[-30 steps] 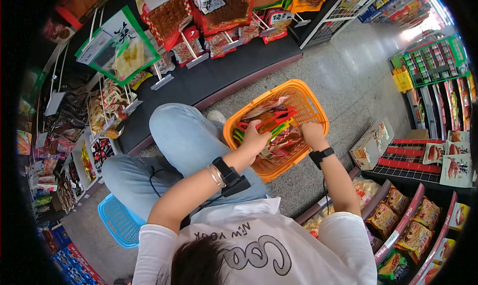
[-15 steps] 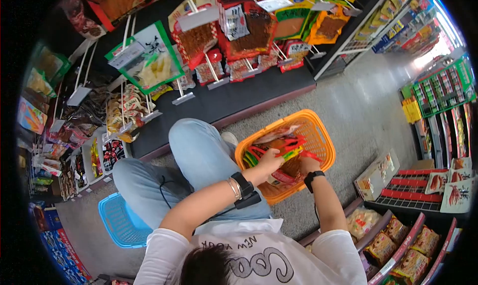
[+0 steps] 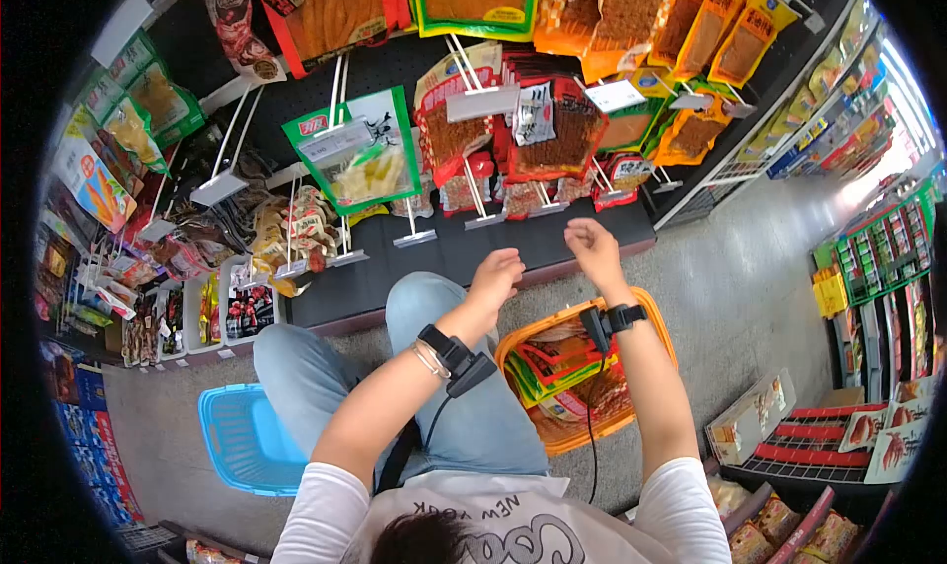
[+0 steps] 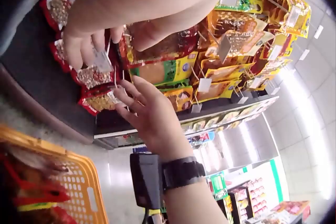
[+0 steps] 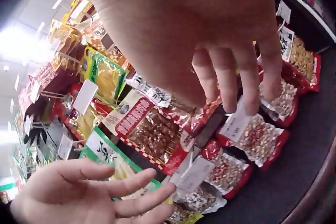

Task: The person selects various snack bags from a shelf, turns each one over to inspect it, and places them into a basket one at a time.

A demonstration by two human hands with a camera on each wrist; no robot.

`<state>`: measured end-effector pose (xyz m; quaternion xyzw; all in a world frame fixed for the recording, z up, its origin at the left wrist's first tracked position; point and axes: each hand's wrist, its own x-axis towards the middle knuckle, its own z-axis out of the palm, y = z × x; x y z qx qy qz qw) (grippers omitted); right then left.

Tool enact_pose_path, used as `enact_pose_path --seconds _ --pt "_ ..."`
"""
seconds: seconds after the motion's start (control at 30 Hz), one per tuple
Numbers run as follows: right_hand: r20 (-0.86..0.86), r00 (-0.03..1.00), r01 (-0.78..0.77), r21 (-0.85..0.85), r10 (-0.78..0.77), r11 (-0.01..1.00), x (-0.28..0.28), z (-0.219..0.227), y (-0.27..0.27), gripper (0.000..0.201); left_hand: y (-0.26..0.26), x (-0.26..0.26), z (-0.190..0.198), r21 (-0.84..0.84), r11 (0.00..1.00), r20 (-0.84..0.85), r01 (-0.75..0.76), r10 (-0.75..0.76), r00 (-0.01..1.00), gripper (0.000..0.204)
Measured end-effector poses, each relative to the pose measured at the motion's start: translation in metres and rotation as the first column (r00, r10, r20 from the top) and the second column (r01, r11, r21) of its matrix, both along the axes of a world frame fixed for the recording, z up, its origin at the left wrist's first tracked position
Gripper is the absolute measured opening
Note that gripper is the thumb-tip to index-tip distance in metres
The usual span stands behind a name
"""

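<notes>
Both hands are raised between the orange basket (image 3: 663,329) and the hanging snack packs, holding nothing. In the head view the left hand (image 3: 496,284) has loosely bent fingers, and the right hand (image 3: 596,258) is to its right, fingers relaxed. The left wrist view shows the right hand (image 4: 152,111) in front of the packs, with the left hand (image 4: 136,8) large at the top. Red-edged packs (image 5: 260,139) hang beyond the right hand (image 5: 199,29) in the right wrist view; the left hand (image 5: 94,192) is palm up there. Colourful packs (image 3: 567,372) lie inside the basket.
A blue basket (image 3: 222,436) stands on the floor beside the person's bent legs. Black shelving (image 3: 375,239) with hooks and hanging packs runs ahead. Low shelves (image 3: 789,525) of packs and a rack with red strips (image 3: 804,436) are on the right.
Both hands have come up out of the orange basket, away from its packs, and toward the shelf. The head view has shifted, showing more of the hanging packs.
</notes>
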<state>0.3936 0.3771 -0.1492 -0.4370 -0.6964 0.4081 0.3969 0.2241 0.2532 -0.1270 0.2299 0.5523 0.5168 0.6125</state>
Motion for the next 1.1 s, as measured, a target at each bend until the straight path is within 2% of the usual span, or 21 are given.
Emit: enact_pose_path --seconds 0.07,0.17,0.2,0.3,0.33,0.43,0.53,0.63,0.77,0.87,0.97,1.07,1.1 --pt "-0.104 0.994 -0.016 -0.002 0.016 1.000 -0.014 0.006 0.021 0.023 0.013 -0.014 0.005 0.052 0.998 0.000 -0.034 0.034 0.999 0.043" --pt "-0.182 0.981 0.065 -0.038 -0.071 0.997 -0.028 0.016 0.052 0.027 0.037 -0.031 0.010 0.120 0.992 -0.043 -0.040 0.045 0.998 0.043" --pt "-0.216 0.974 0.054 -0.050 -0.064 0.997 -0.029 0.018 0.064 0.035 0.045 -0.036 0.014 0.146 0.989 -0.071 -0.013 0.024 0.997 0.045" --pt "-0.189 0.969 0.174 0.081 -0.156 0.981 -0.032 0.022 0.090 0.043 0.070 -0.045 0.025 0.217 0.976 -0.143 0.023 0.008 0.990 0.051" --pt "-0.156 0.967 0.217 0.074 -0.203 0.973 -0.034 0.024 0.099 0.051 0.080 -0.047 0.027 0.245 0.969 -0.168 0.025 0.017 0.986 0.053" --pt "-0.165 0.963 0.217 0.011 -0.212 0.976 -0.036 0.040 0.103 0.055 0.111 -0.048 0.033 0.324 0.946 -0.270 0.023 0.069 0.961 0.062" --pt "-0.218 0.966 0.150 0.036 -0.139 0.988 -0.035 0.032 0.120 0.057 0.140 -0.049 0.035 0.364 0.931 -0.385 -0.028 0.178 0.906 0.074" --pt "-0.167 0.973 0.157 -0.021 -0.159 0.987 -0.033 0.029 0.125 0.059 0.158 -0.049 0.032 0.410 0.912 -0.488 -0.012 0.231 0.842 0.075" --pt "-0.153 0.976 0.158 0.016 -0.153 0.987 -0.028 0.034 0.120 0.047 0.150 -0.046 0.039 0.351 0.936 -0.442 -0.008 0.173 0.880 0.062" --pt "-0.182 0.979 0.107 0.060 -0.094 0.992 -0.024 0.026 0.124 0.037 0.147 -0.043 0.028 0.451 0.887 -0.420 -0.103 0.313 0.852 0.052" --pt "-0.239 0.966 0.127 0.103 -0.099 0.987 -0.022 0.017 0.127 0.023 0.146 -0.041 0.021 0.479 0.872 -0.527 -0.105 0.380 0.760 0.044" --pt "-0.333 0.936 0.114 -0.013 -0.112 0.993 -0.019 0.038 0.106 0.013 0.143 -0.039 0.025 0.464 0.881 -0.646 -0.092 0.408 0.645 0.033" --pt "-0.403 0.911 0.081 -0.023 -0.083 0.996 -0.020 0.046 0.099 0.011 0.142 -0.040 0.027 0.459 0.886 -0.621 -0.069 0.375 0.689 0.029"
